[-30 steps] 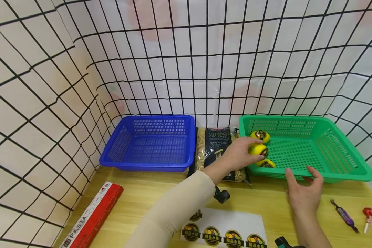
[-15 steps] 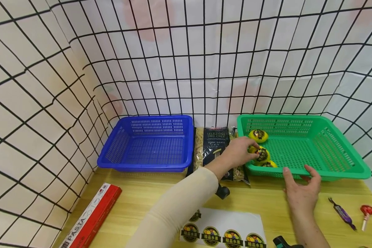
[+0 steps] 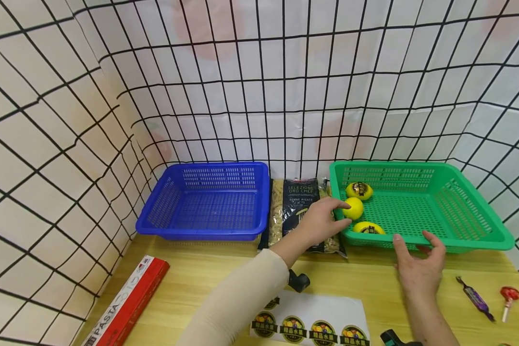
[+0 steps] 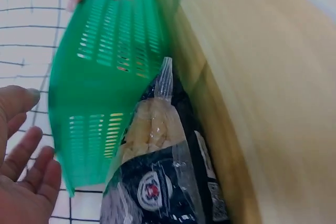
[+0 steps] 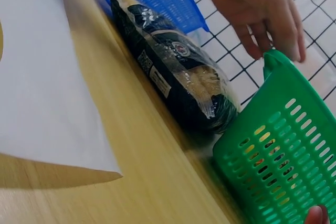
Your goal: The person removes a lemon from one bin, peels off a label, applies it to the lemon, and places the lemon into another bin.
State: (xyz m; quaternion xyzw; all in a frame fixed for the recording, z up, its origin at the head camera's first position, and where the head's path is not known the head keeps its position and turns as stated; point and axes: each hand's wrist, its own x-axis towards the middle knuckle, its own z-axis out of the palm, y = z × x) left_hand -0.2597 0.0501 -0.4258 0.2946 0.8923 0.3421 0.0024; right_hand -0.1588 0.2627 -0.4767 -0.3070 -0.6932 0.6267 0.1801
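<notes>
Three yellow lemons lie along the left end of the green basket [image 3: 419, 242]. The back lemon [image 3: 359, 191] and the front lemon [image 3: 368, 228] show dark round labels, while the middle lemon [image 3: 353, 208] shows plain yellow. My left hand [image 3: 320, 218] reaches over the basket's left rim, thumb and fingers spread apart right beside the middle lemon. In the left wrist view, the left fingers [image 4: 26, 153] are loose, with nothing between them. My right hand [image 3: 421, 274] rests at the basket's front rim, thumb and fingers apart.
A blue basket [image 3: 203, 235] stands at the left, with a penne bag [image 3: 300, 197] between the baskets. A red pasta box [image 3: 129, 302], a label sheet [image 3: 315, 307], a purple wrapped candy [image 3: 475, 299] and a red lollipop [image 3: 509, 294] lie on the table. Wire mesh [image 3: 285, 96] encloses the back.
The left hand has let go of the middle lemon and drawn slightly left. That lemon has turned, its label now out of sight. The right hand stays at the front rim.
</notes>
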